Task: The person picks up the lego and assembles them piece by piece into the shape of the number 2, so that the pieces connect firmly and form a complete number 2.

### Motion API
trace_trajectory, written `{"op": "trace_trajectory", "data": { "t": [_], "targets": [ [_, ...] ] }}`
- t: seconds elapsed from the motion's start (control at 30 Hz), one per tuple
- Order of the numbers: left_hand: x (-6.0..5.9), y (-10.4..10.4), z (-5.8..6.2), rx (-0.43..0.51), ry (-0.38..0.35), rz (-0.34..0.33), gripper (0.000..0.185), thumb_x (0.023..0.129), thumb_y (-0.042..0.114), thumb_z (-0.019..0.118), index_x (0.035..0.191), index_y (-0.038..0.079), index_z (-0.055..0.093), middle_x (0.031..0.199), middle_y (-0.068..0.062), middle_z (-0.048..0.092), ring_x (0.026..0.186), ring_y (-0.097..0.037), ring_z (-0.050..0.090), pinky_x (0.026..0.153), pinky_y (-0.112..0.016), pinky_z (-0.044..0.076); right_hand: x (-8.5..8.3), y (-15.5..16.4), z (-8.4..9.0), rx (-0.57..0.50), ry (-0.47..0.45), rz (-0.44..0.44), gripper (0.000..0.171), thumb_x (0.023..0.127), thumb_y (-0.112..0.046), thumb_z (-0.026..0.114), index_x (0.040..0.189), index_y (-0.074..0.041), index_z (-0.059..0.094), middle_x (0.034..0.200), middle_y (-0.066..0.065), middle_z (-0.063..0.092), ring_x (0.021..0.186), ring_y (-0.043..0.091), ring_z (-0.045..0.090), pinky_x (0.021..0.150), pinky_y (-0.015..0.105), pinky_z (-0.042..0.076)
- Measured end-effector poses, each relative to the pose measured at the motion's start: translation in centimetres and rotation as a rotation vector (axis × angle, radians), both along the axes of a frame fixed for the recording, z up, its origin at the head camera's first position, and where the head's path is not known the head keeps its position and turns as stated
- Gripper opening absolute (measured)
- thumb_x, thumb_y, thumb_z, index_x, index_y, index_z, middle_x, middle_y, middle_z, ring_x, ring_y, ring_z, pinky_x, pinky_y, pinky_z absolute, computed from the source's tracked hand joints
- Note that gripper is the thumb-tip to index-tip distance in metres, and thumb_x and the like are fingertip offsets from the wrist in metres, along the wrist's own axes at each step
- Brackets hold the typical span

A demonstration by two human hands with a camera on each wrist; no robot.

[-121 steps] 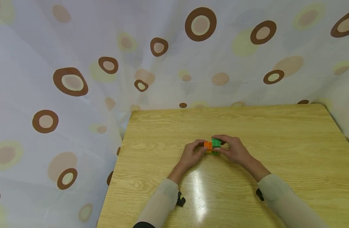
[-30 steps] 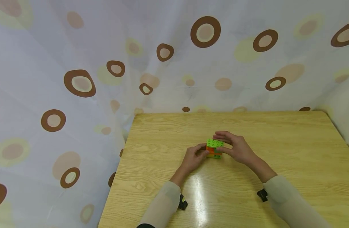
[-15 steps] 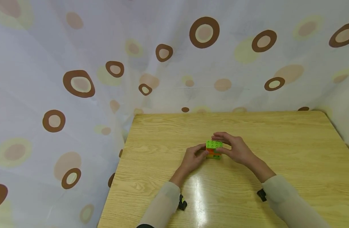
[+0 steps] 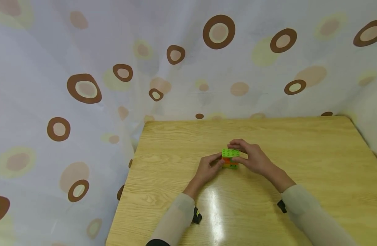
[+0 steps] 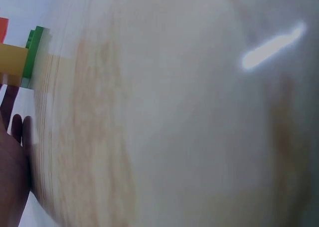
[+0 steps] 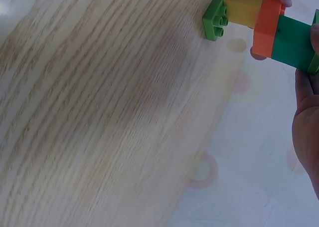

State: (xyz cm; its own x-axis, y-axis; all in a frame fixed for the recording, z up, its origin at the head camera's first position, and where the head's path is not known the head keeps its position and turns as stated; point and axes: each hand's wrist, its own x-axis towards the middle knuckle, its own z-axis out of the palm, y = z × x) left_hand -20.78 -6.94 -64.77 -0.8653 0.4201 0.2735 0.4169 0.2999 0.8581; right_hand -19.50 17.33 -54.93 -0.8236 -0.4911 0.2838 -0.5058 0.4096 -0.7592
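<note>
While resting on the table [image 4: 299, 147], the brick stack [image 4: 230, 158] is held both sides. L hand [image 4: 208, 169] pinches its lower bricks; R hand [image 4: 253, 159] grips the top.

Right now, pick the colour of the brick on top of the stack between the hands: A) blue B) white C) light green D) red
C: in the head view the stack shows a studded light green top, held between the left hand and the right hand.

Left wrist view is blurred — the table [image 5: 174, 112] a smear, the block stack [image 5: 22, 57] and left hand [image 5: 12, 167] cut off at the left edge. Right hand [image 6: 306, 132] cropped at the right wrist view's edge.
</note>
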Motion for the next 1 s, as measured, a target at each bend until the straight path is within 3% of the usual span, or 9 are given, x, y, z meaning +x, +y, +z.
{"op": "trace_trajectory", "data": {
  "t": [0.27, 0.37, 0.5, 0.6, 0.7, 0.8, 0.9, 1.0],
  "targets": [
    [-0.1, 0.0, -0.1, 0.019, -0.023, 0.023, 0.040, 0.106, 0.024, 0.068, 0.142, 0.007, 0.068, 0.129, -0.006, 0.075, 0.122, -0.014, 0.069, 0.107, -0.033, 0.052, -0.6, 0.0, -0.1, 0.001, 0.010, 0.017, 0.068, 0.089, -0.001, 0.083, 0.149, -0.002, 0.050, 0.141, 0.016, 0.067, 0.127, 0.036, 0.066, 0.101, 0.050, 0.054],
    [-0.1, 0.3, -0.3, 0.006, -0.018, 0.015, 0.039, 0.103, 0.026, 0.073, 0.138, 0.008, 0.071, 0.127, -0.002, 0.075, 0.119, -0.011, 0.069, 0.104, -0.031, 0.054, -0.4, 0.5, -0.4, -0.010, 0.010, -0.051, 0.066, 0.089, -0.003, 0.084, 0.148, -0.005, 0.053, 0.140, 0.016, 0.067, 0.123, 0.037, 0.068, 0.098, 0.052, 0.057],
    [-0.5, 0.7, -0.1, -0.005, -0.001, 0.004, 0.038, 0.098, 0.028, 0.078, 0.132, 0.012, 0.073, 0.120, 0.000, 0.074, 0.111, -0.009, 0.068, 0.099, -0.028, 0.055, -0.4, 1.0, -0.5, -0.011, -0.003, -0.181, 0.047, 0.091, -0.011, 0.084, 0.133, -0.006, 0.066, 0.128, 0.014, 0.071, 0.109, 0.035, 0.071, 0.089, 0.052, 0.060],
    [-0.7, 1.0, 0.3, -0.006, -0.042, -0.014, 0.039, 0.101, 0.032, 0.075, 0.134, 0.012, 0.071, 0.113, 0.001, 0.074, 0.102, -0.007, 0.069, 0.092, -0.025, 0.057, -0.6, 1.1, -0.5, 0.009, -0.047, -0.262, 0.034, 0.095, -0.018, 0.081, 0.125, -0.006, 0.070, 0.119, 0.014, 0.074, 0.103, 0.033, 0.073, 0.086, 0.051, 0.062],
    [-0.8, 1.3, 0.5, -0.025, -0.078, -0.027, 0.038, 0.103, 0.035, 0.071, 0.133, 0.011, 0.070, 0.109, 0.002, 0.074, 0.096, -0.003, 0.070, 0.085, -0.022, 0.058, -1.0, 1.0, -0.7, 0.063, -0.098, -0.338, 0.033, 0.100, -0.026, 0.076, 0.125, -0.004, 0.072, 0.114, 0.015, 0.076, 0.099, 0.033, 0.074, 0.084, 0.052, 0.062],
    [-1.1, 1.7, 0.6, -0.075, -0.021, -0.025, 0.033, 0.104, 0.037, 0.070, 0.125, 0.010, 0.073, 0.106, 0.004, 0.072, 0.091, -0.001, 0.067, 0.081, -0.018, 0.057, -1.4, 1.0, -1.1, 0.090, -0.148, -0.384, 0.034, 0.104, -0.026, 0.072, 0.125, 0.001, 0.073, 0.112, 0.019, 0.077, 0.096, 0.035, 0.074, 0.083, 0.054, 0.061],
    [-1.5, 2.1, 0.6, -0.135, 0.088, -0.005, 0.030, 0.104, 0.036, 0.071, 0.118, 0.010, 0.075, 0.101, 0.005, 0.070, 0.087, -0.002, 0.063, 0.079, -0.016, 0.054, -1.8, 1.1, -1.7, 0.101, -0.167, -0.402, 0.033, 0.106, -0.022, 0.069, 0.125, 0.004, 0.073, 0.113, 0.022, 0.076, 0.100, 0.039, 0.073, 0.088, 0.057, 0.059],
    [-1.8, 2.3, 0.9, -0.218, 0.172, 0.040, 0.026, 0.102, 0.038, 0.073, 0.112, 0.014, 0.078, 0.097, 0.009, 0.070, 0.087, -0.001, 0.061, 0.092, -0.021, 0.046, -2.3, 1.2, -2.5, 0.120, -0.168, -0.414, 0.031, 0.106, -0.022, 0.068, 0.123, 0.004, 0.074, 0.116, 0.024, 0.075, 0.107, 0.042, 0.070, 0.094, 0.060, 0.055]
  ]
}}
